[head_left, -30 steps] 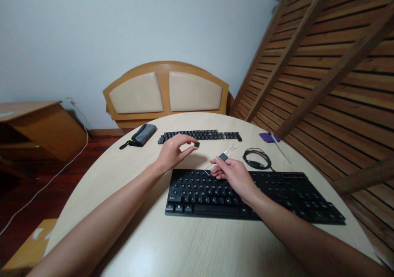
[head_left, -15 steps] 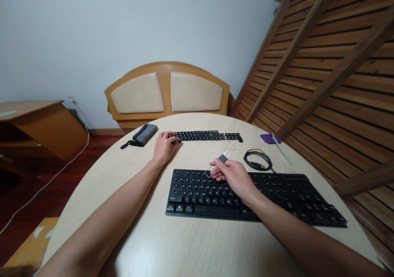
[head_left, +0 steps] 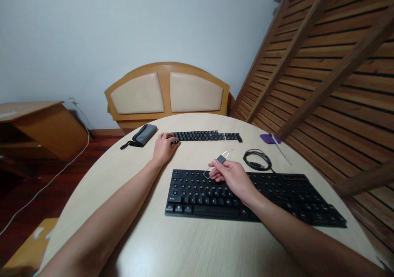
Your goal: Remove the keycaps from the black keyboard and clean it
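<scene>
Your left hand (head_left: pixel 165 147) is low at the near-left end of the rows of loose keycaps (head_left: pixel 197 136), fingers curled close together around a dark cap; whether it is pinched or only touched, I cannot tell. Your right hand (head_left: pixel 233 176) is closed on the dark handle of a wire keycap puller (head_left: pixel 221 159), one wire end over the keyboard (head_left: pixel 212 209), the other pointing away from you. The keyboard lies across the table (head_left: pixel 147 232) under your right forearm, its upper-left rows apparently down to bare stems

For this placing, I'd square the cap against its neighbours, press lightly and lift your fingers straight up, since a sideways brush could skew the rows. Hold the puller clear of the stems

The grey pouch (head_left: pixel 143 135) sits just left of your left hand. The coiled USB cable (head_left: pixel 257 159) lies behind the keyboard, near your right hand; the purple cloth (head_left: pixel 267 138) and thin rod (head_left: pixel 281 149) are well apart from both
</scene>
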Demonstrator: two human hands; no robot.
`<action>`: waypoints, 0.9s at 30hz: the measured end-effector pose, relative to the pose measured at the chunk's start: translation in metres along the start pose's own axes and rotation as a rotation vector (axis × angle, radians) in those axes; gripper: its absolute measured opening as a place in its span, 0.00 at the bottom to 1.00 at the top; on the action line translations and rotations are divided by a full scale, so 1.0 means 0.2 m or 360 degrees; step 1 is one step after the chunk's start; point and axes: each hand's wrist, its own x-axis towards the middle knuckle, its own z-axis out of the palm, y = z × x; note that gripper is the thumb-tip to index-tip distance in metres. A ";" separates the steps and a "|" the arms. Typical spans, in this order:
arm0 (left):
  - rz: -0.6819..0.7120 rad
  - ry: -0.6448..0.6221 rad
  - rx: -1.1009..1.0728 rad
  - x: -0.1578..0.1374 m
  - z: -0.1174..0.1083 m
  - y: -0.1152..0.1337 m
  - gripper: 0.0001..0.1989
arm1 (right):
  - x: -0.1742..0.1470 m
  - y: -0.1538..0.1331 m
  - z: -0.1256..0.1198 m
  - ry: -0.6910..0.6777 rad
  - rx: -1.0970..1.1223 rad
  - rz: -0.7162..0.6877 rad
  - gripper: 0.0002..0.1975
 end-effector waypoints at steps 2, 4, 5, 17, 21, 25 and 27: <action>0.0002 -0.0009 0.0002 0.00 0.00 0.00 0.09 | 0.00 0.00 0.00 0.0004 0.0005 0.0002 0.24; 0.0003 -0.0013 0.0007 0.00 0.00 0.00 0.09 | 0.00 0.00 0.00 0.0004 0.0006 -0.0006 0.24; 0.0005 -0.0013 0.0009 0.00 0.00 0.00 0.09 | 0.00 0.00 0.00 0.0001 0.0004 -0.0010 0.24; 0.0008 -0.0009 0.0017 0.01 0.01 0.00 0.09 | 0.00 0.01 0.01 -0.0006 0.0024 0.0030 0.25; 0.0004 -0.0012 0.0010 0.01 0.01 -0.01 0.09 | 0.01 0.01 0.01 -0.0017 -0.0006 0.0003 0.26; -0.0004 -0.0012 -0.0004 0.01 0.00 0.00 0.08 | 0.00 0.01 0.01 -0.0019 -0.0021 -0.0014 0.26; -0.0013 -0.0009 -0.0014 0.01 0.00 0.00 0.07 | 0.00 0.01 0.01 -0.0017 -0.0018 -0.0009 0.25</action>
